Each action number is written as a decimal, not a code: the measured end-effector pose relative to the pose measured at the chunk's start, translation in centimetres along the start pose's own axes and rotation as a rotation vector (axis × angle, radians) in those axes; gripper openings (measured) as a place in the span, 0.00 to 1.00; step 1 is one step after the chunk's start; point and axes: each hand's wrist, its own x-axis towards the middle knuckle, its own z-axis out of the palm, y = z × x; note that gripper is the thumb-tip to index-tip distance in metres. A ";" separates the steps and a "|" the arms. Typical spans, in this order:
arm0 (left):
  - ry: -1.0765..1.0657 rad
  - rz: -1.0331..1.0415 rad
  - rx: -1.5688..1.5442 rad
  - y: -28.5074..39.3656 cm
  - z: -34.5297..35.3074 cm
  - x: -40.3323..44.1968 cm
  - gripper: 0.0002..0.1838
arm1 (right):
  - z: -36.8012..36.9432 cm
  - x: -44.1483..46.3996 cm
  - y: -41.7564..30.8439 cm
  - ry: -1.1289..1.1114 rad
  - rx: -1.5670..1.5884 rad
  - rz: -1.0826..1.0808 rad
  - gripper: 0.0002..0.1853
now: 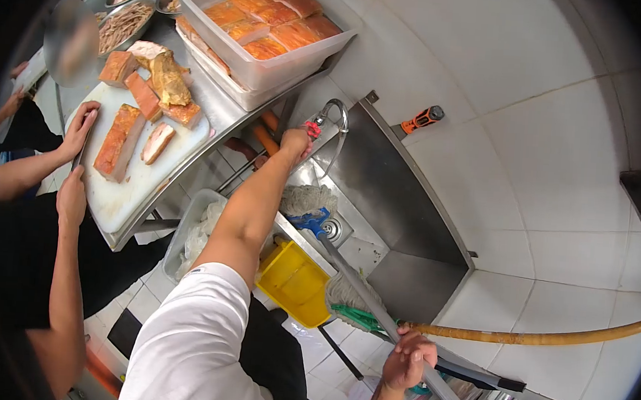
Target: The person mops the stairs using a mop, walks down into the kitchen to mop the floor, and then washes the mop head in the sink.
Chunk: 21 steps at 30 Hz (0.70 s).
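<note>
My left hand (297, 143) is closed around the red-handled knob of the tap (334, 112) over a stainless steel sink (411, 281). In my right hand (409, 357) is the grey pole of a mop (366, 289), with the fingers wrapped around it. The mop's blue clamp and grey strings rest inside the sink, near the drain (331, 229). Whether water runs from the tap I cannot tell.
A second mop with a green clamp (357, 318) lies by a yellow bucket (292, 281); a bamboo pole (534, 338) stretches right. At left, another person's hands (77, 135) are beside a cutting board (112, 204) with roast meat. A meat tub (270, 66) stands above.
</note>
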 end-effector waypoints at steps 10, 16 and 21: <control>-0.134 0.594 0.180 -7.4 -1.0 -24.5 0.07 | -1.8 2.3 0.9 -0.171 0.075 -0.019 0.10; -0.252 0.750 0.311 -4.6 0.3 -37.0 0.10 | -2.2 5.0 1.9 -0.193 0.033 0.083 0.08; -0.583 1.064 0.279 5.3 2.8 -49.5 0.12 | 3.0 6.8 1.1 -0.244 -0.124 0.039 0.12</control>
